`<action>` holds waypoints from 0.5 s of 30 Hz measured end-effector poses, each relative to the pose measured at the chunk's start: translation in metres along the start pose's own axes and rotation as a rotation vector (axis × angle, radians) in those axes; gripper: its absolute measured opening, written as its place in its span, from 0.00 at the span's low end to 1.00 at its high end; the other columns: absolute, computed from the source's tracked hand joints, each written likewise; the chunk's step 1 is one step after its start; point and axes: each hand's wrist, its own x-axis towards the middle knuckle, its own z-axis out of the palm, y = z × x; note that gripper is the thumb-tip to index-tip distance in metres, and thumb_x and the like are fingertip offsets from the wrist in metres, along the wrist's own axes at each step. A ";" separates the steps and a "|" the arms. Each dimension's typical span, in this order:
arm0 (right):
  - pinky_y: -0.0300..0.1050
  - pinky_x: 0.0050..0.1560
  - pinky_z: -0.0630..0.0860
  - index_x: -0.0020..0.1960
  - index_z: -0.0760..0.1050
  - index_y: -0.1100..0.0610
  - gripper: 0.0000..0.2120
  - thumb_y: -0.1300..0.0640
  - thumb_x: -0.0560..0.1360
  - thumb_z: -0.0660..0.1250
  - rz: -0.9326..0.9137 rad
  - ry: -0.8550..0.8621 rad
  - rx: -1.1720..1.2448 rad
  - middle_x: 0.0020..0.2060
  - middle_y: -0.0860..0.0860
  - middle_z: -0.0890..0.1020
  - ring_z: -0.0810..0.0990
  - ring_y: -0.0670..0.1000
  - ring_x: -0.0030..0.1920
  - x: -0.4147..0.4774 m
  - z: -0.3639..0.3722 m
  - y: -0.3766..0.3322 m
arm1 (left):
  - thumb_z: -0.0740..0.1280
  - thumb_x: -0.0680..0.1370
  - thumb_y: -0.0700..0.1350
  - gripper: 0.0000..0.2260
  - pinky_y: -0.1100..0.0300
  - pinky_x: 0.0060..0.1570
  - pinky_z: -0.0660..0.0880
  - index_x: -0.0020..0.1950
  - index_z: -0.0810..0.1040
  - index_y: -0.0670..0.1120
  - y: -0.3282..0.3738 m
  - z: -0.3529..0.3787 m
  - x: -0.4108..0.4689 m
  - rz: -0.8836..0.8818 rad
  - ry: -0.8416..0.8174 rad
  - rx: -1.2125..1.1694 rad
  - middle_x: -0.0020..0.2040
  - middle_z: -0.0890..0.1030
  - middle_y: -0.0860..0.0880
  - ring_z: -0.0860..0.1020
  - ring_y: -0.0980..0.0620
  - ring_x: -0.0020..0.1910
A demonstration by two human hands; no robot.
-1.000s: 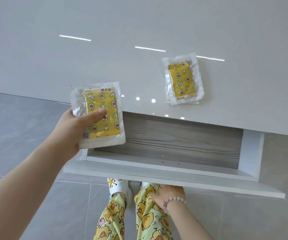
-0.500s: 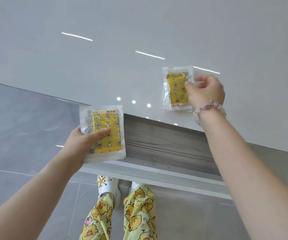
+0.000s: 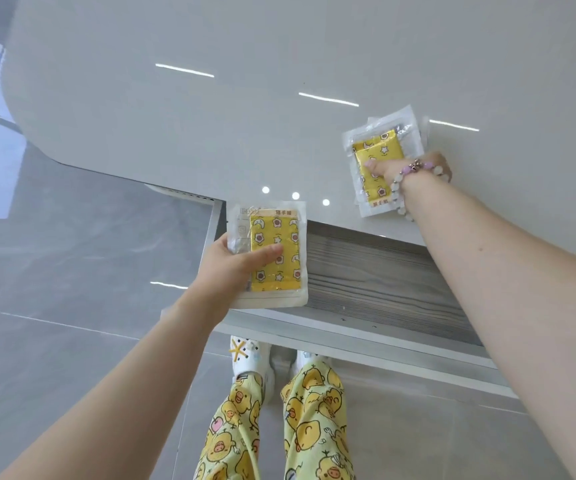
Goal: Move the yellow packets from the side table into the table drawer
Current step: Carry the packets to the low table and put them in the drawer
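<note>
1. A glossy white counter [image 3: 210, 133] fills the upper view. Its drawer [image 3: 383, 289] stands pulled open at the near edge, showing a grey wood-grain bottom with nothing visible in it. Grey floor [image 3: 72, 271] tiles lie below.
2. Half a second ago the right hand [image 3: 418, 169] was only reaching the right packet [image 3: 378, 147] with loose fingers. Now it has closed on it, and the packet sits skewed on the counter, just behind the drawer.
3. The left hand [image 3: 231, 268] has stayed put with the left packet [image 3: 276, 251], over the drawer's left end.
4. My reading is that both packets are now in hand, neither is in the drawer yet, and the lowering comes next.
5. Left fingers: the thumb [image 3: 266, 252] lies flat across the yellow face and the rest are curled behind the packet, a firm pinch holding it up, clear of the drawer bottom.
6. Right fingers: the thumb [image 3: 373, 167] presses on the packet's face. The others are hidden behind the wrist and its bead bracelet [image 3: 418, 165], so the pinch at the right edge is judged, not seen. I cannot tell whether the packet has left the counter.
</note>
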 end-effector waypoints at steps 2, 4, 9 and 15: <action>0.43 0.58 0.65 0.71 0.66 0.61 0.31 0.39 0.78 0.57 0.007 -0.023 0.030 0.64 0.59 0.71 0.67 0.58 0.68 -0.006 0.004 0.005 | 0.76 0.59 0.46 0.22 0.54 0.36 0.81 0.52 0.78 0.46 0.002 0.002 -0.001 -0.008 0.003 0.034 0.44 0.85 0.47 0.84 0.48 0.42; 0.40 0.52 0.68 0.62 0.73 0.61 0.28 0.38 0.74 0.64 -0.017 0.079 0.065 0.58 0.57 0.75 0.74 0.53 0.59 -0.018 0.007 0.015 | 0.76 0.59 0.46 0.25 0.50 0.43 0.81 0.55 0.78 0.45 0.003 0.003 -0.003 -0.020 -0.003 0.066 0.47 0.85 0.46 0.84 0.46 0.44; 0.31 0.30 0.73 0.49 0.76 0.54 0.17 0.48 0.66 0.76 -0.277 0.139 0.452 0.39 0.43 0.82 0.80 0.40 0.35 -0.061 0.026 0.084 | 0.76 0.58 0.49 0.27 0.50 0.44 0.81 0.55 0.78 0.45 -0.010 -0.001 -0.011 -0.083 -0.083 0.195 0.46 0.85 0.47 0.84 0.47 0.44; 0.38 0.33 0.78 0.46 0.78 0.56 0.12 0.57 0.66 0.76 -0.036 -0.120 0.380 0.40 0.49 0.84 0.84 0.46 0.40 -0.080 0.075 0.167 | 0.73 0.70 0.45 0.14 0.62 0.30 0.78 0.54 0.78 0.46 -0.035 -0.013 0.012 -0.149 -0.003 0.240 0.41 0.85 0.51 0.84 0.52 0.39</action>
